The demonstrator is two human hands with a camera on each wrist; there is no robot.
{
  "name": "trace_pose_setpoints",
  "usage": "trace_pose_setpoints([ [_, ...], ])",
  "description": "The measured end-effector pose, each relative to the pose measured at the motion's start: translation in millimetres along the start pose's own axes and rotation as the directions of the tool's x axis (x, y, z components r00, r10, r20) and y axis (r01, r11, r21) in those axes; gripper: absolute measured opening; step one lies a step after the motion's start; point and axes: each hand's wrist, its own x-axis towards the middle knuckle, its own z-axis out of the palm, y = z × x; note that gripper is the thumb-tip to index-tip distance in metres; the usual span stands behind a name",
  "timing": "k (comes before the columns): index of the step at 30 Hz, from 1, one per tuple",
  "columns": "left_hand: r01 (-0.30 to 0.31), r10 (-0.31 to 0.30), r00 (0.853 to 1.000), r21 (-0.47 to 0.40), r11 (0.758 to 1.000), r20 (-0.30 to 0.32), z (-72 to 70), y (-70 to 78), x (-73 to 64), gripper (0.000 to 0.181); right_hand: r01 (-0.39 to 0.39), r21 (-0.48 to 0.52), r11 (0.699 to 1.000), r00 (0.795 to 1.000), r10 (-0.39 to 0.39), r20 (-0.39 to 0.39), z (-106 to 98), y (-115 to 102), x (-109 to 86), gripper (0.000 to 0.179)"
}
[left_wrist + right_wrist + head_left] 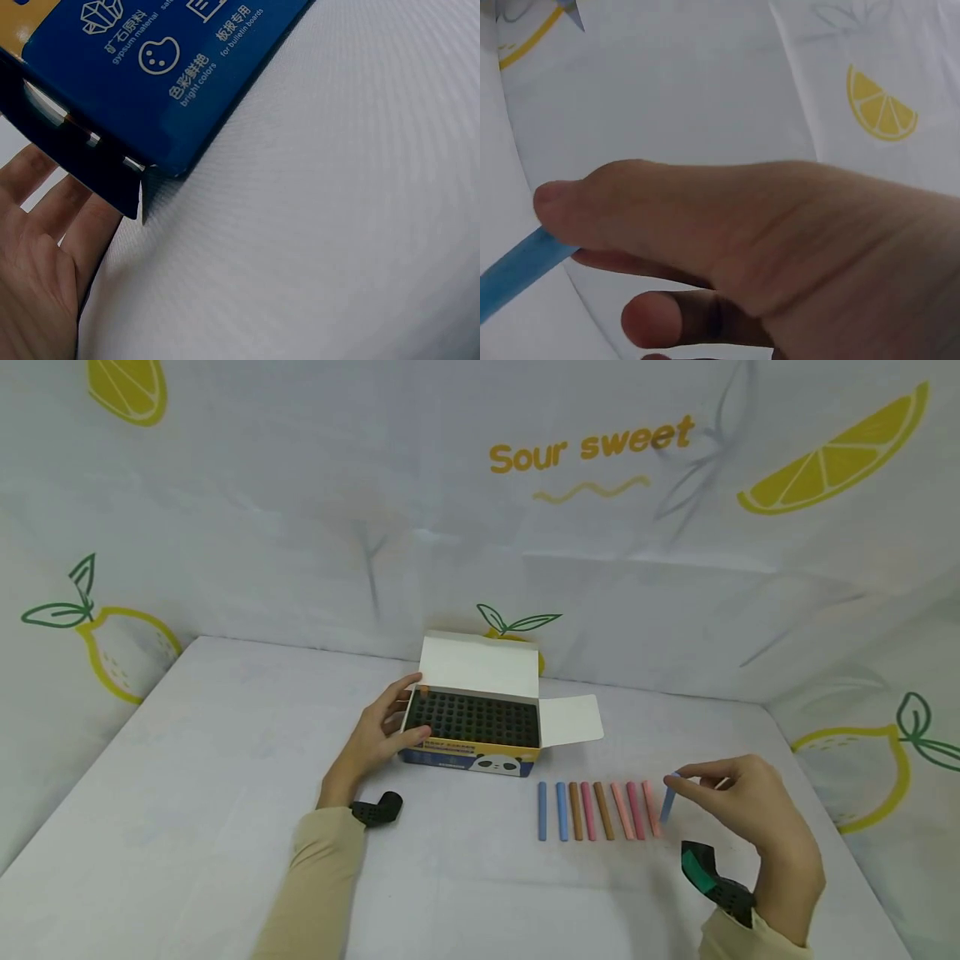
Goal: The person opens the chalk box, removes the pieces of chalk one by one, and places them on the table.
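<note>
My right hand (757,802) pinches a blue chalk stick (667,804) by its upper end, between thumb and fingertips. The stick is held nearly upright at the right end of a row of chalk sticks (606,811) in blue, brown and pink. In the right wrist view, the blue chalk (521,270) slants out below the thumb. My left hand (375,731) grips the left end of an open chalk box (480,758), thumb at the front edge and fingers around the side. An orange stick (424,691) shows in the back left corner of the box's dark holed insert (476,718).
The box's white lid (480,664) stands raised at the back, and a side flap (572,721) sticks out to the right. A white cloth (187,793) covers the table. Behind it hangs a lemon-print cloth backdrop (300,527).
</note>
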Motion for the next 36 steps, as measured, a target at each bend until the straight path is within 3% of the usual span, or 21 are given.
trace_pose_setpoints([
  [6,0.0,0.0,1.0,-0.006,1.0,-0.001,0.2,-0.1,0.1,0.079,-0.07,-0.007,0.998,0.994,0.07,0.082,-2,24,1.6,0.043],
  [14,0.002,-0.002,1.0,-0.015,1.0,-0.004,0.0,-0.5,-0.3,0.079,-0.136,0.013,0.991,0.979,0.133,0.152,5,32,11.5,0.05],
  [26,0.012,-0.012,1.0,0.003,1.0,-0.002,-0.1,-1.5,-0.3,0.079,-0.184,0.04,0.982,0.968,0.175,0.18,9,33,16.1,0.054],
  [36,0.013,-0.013,1.0,0.005,1.0,-0.006,0.1,1.6,-0.6,0.079,-0.167,0.022,0.986,0.972,0.161,0.171,12,29,20.4,0.051],
])
